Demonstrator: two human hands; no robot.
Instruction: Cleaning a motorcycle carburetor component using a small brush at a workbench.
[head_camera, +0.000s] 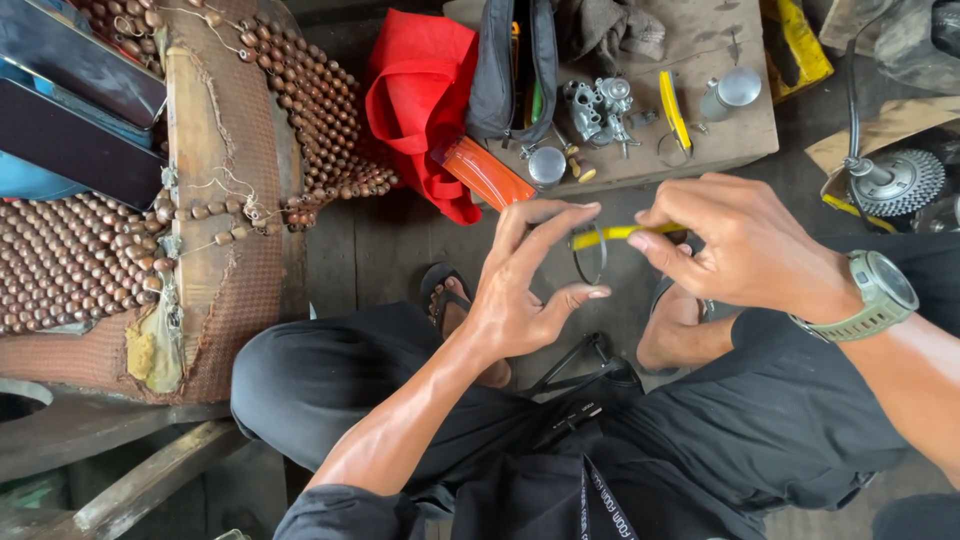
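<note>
My right hand (735, 243) pinches a yellow-handled tool (618, 233) that carries a thin dark wire ring (590, 258) at its tip. My left hand (528, 290) is spread open just left of the ring, with one fingertip close to the tool's tip and holding nothing. On my right wrist sits an olive-green watch (880, 293). Both hands hover over my knees in black trousers, above my feet in sandals (445, 290).
A wooden board (745, 135) ahead holds a metal carburettor (597, 108), small metal caps (546, 165), another yellow-handled tool (674, 108) and an orange lens (484, 172). A red cloth (420, 90) and black pouch (515, 60) lie beside it. A beaded seat cover (80, 255) is at left.
</note>
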